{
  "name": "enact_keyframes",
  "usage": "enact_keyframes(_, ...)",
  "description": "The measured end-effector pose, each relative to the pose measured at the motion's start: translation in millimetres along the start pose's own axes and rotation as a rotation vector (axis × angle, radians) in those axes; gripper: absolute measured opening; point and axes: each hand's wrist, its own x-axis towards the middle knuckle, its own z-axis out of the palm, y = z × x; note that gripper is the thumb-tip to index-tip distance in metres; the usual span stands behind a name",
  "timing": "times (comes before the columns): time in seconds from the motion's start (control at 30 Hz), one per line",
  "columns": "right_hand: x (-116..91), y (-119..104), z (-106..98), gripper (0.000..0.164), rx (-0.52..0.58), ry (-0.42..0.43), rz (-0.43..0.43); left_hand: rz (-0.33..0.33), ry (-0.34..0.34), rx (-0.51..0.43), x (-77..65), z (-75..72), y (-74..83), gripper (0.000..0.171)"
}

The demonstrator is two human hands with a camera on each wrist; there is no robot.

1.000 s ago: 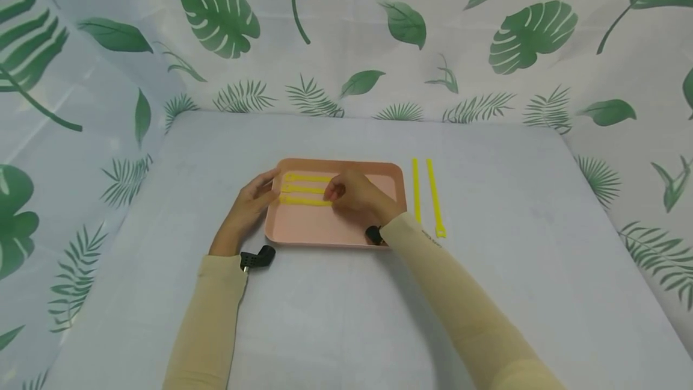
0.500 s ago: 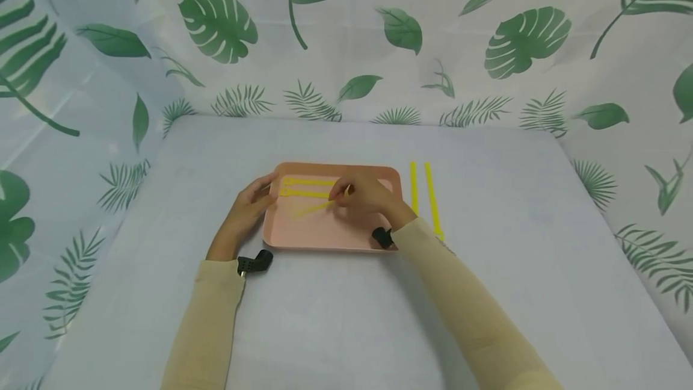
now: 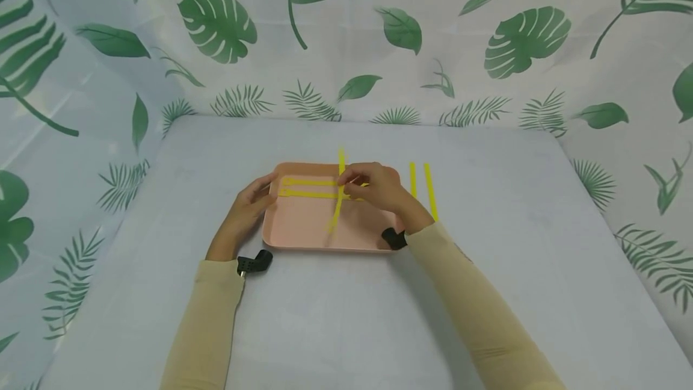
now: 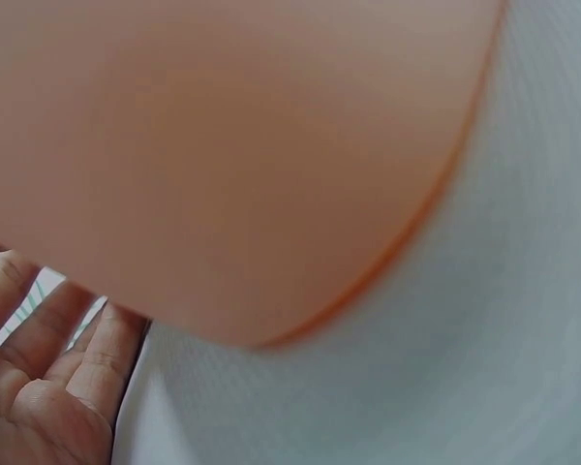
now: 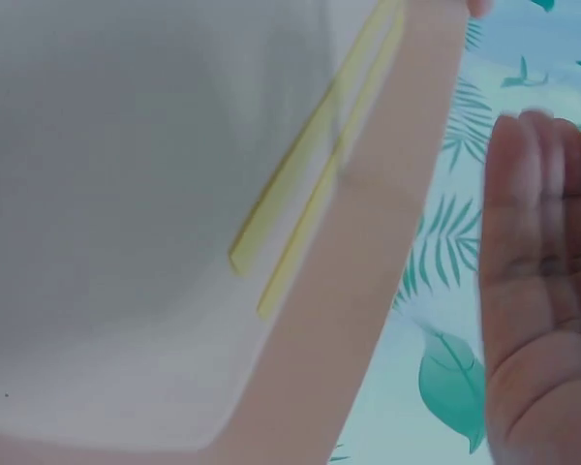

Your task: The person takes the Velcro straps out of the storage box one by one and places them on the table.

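At far left, a beige left sleeve (image 3: 208, 312) leads up to a black wrist device (image 3: 255, 262) and the left hand (image 3: 243, 218), its fingers loosely spread and touching the pink tray (image 3: 298, 230) at its nine-to-ten o'clock edge. Inside the tray, toward eleven o'clock, lie two yellow strips, an upper strip (image 3: 311, 182) and a lower strip (image 3: 308, 194), roughly parallel along the nine-to-three line, partly hidden by the other hand. Next, a held strip (image 3: 336, 212) crosses over both, running roughly from twelve to six, its ends blurred. The right hand (image 3: 378, 185), over the tray toward two o'clock, pinches this strip between thumb and fingers. Beyond the tray, between two and three o'clock, an inner strip (image 3: 413, 179) and an outer strip (image 3: 431, 191) lie side by side, apart, on the white table (image 3: 541, 245), their near ends hidden behind the right arm.
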Motion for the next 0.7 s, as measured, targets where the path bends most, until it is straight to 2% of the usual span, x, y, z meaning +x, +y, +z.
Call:
enact_keyframes(0.13,-6,-2,-3,0.019,0.110,0.020,0.094,-0.002,0.005,0.001,0.2,0.1,-0.2,0.059)
enact_keyframes(0.3,-13,-2,-9,0.022,0.226,0.013,0.082,-0.005,0.009,0.000,0.2,1.3,0.4,0.059)
enact_keyframes(0.47,-19,1,-15,0.026,0.263,0.014,0.067,-0.006,0.011,-0.005,0.1,2.5,1.4,0.059)
enact_keyframes(0.7,-27,4,-24,0.032,0.284,0.065,0.066,-0.017,0.019,0.000,-2.0,3.3,1.8,0.059)
